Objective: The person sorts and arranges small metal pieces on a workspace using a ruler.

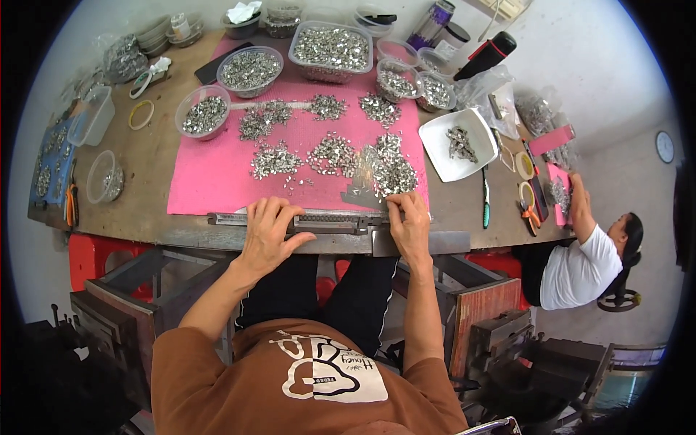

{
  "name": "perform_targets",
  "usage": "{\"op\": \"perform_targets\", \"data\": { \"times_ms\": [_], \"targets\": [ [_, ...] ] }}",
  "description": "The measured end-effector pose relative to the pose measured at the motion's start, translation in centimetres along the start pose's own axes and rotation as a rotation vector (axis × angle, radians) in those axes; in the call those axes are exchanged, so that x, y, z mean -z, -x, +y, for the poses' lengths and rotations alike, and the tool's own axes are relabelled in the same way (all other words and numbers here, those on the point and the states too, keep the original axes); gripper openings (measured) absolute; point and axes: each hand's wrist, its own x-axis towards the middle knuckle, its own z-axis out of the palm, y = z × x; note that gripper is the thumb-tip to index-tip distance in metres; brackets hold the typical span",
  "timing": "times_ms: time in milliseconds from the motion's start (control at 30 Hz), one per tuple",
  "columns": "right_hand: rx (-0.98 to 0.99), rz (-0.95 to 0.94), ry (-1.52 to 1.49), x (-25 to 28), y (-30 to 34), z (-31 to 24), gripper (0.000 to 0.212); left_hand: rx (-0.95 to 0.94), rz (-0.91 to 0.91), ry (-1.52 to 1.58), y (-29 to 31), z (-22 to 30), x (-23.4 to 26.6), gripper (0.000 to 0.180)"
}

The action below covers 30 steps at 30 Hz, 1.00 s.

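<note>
A long slotted metal bar (333, 220), with a row of small parts along it, lies at the table's near edge. My left hand (267, 235) straddles its left part, fingers over the far side and thumb on the near side. Beyond its right end, my right hand (409, 221) pinches thumb and fingers together; what lies between them is hidden. Just left of those fingertips is a thin grey plate (362, 198), beside a heap of small shiny metal pieces (394, 172). More such heaps (275, 159) are spread over the pink mat (210, 177). A flat steel plate (449, 242) sits below my right hand.
Tubs of metal pieces (332, 48) line the mat's far side. Right of it stand a white square tray (444, 164) and a teal-handled tool (486, 210). Orange-handled pliers (71, 203) lie far left. At the far right a co-worker (587, 268) works at the table.
</note>
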Motion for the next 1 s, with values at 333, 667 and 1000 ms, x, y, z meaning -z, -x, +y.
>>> {"op": "perform_targets", "data": {
  "times_ms": [333,667,1000],
  "targets": [
    [0.052,-0.035,0.209,-1.0,-0.3,-0.5,0.010,-0.038,0.023,0.009,0.8,-1.3,0.1,0.043],
    [0.303,-0.148,-0.113,-3.2,0.7,-5.6,0.015,-0.038,0.058,-0.019,1.3,-1.7,0.2,0.043],
    [0.389,-0.186,-0.013,-3.8,0.8,-5.6,0.017,-0.041,0.068,-0.036,1.2,-1.5,0.2,0.043]
  ]
}}
